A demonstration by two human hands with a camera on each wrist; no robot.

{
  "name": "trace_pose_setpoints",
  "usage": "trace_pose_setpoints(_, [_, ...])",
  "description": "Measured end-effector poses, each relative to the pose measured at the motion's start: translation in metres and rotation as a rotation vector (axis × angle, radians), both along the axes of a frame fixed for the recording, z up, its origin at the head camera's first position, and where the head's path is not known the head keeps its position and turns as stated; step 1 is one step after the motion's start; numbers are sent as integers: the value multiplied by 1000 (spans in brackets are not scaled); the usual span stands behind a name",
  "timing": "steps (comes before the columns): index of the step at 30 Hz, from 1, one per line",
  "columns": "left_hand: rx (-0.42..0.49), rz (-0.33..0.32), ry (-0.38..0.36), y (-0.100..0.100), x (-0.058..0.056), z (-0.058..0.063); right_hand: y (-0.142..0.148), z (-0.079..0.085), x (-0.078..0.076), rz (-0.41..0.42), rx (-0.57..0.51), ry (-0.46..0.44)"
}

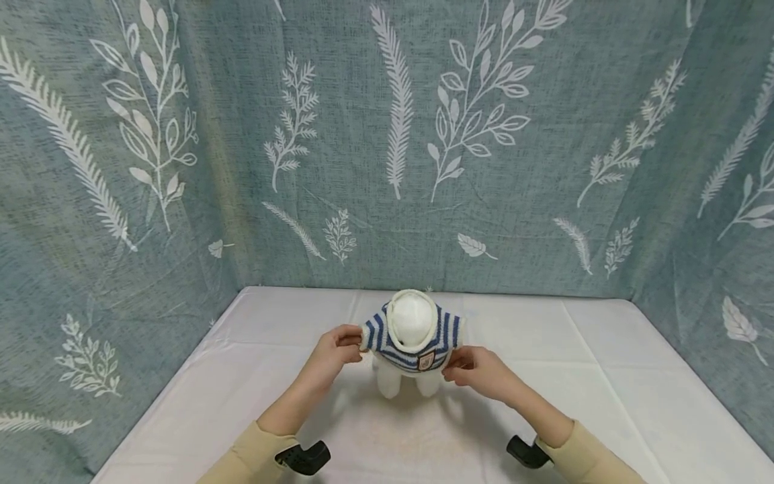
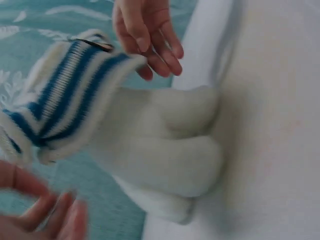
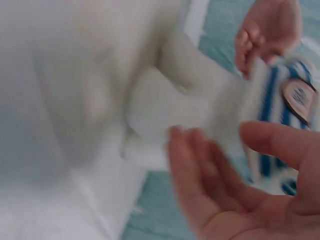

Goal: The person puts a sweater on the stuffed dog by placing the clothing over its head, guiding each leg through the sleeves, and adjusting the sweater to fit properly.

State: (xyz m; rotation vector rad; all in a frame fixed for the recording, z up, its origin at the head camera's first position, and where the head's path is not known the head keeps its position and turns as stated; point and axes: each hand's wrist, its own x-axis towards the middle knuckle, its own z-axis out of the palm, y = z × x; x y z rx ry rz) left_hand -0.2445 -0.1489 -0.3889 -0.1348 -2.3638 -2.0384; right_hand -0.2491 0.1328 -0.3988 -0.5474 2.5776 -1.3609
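Comes to one white plush toy (image 2: 150, 155) with two legs (image 1: 389, 384) in the head view; one striped knitted sweater (image 1: 396, 359) with two short sleeves (image 1: 375, 332) and one patch (image 1: 426, 361); one left hand (image 1: 335, 347), one right hand (image 1: 480, 370); two beige cuffs (image 1: 250, 452); two black wrist devices (image 1: 304, 458); one white-covered bench (image 1: 544, 376); three sides of leaf-print curtain (image 1: 351, 148).

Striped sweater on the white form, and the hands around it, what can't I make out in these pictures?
- Print on the badge: too small in the head view, blurred in the right wrist view.
- White form: its torso is mostly covered by the sweater in the head view.
- Left hand: blurred and cut off by the frame's edge in the left wrist view.
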Motion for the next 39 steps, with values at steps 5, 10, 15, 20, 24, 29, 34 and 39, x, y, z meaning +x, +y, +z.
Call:
trace_pose_setpoints(5, [-80,203,318,-4,0,19,4,24,1,-188,90,211])
trace_pose_setpoints(10, [-198,122,522,4,2,34,-5,39,-1,-231,-71,525])
trace_pose_setpoints(15, [-271,15,497,17,2,39,-19,42,-4,-138,-126,751])
trace_pose_setpoints(20, [-298,-26,463,24,-2,37,-28,42,-8,-70,-66,793])
trace_pose_setpoints(24, [-318,-42,431,25,-6,34,-30,43,-10,-60,-45,774])
trace_pose_setpoints(29, [-329,-61,401,23,-9,32,-28,41,-12,-54,-19,743])
trace_pose_setpoints(34, [-321,-70,355,22,-10,31,-25,39,-14,-50,-17,746])
trace_pose_setpoints(39, [-275,-71,273,22,-9,31,-23,38,-15,-51,-11,710])
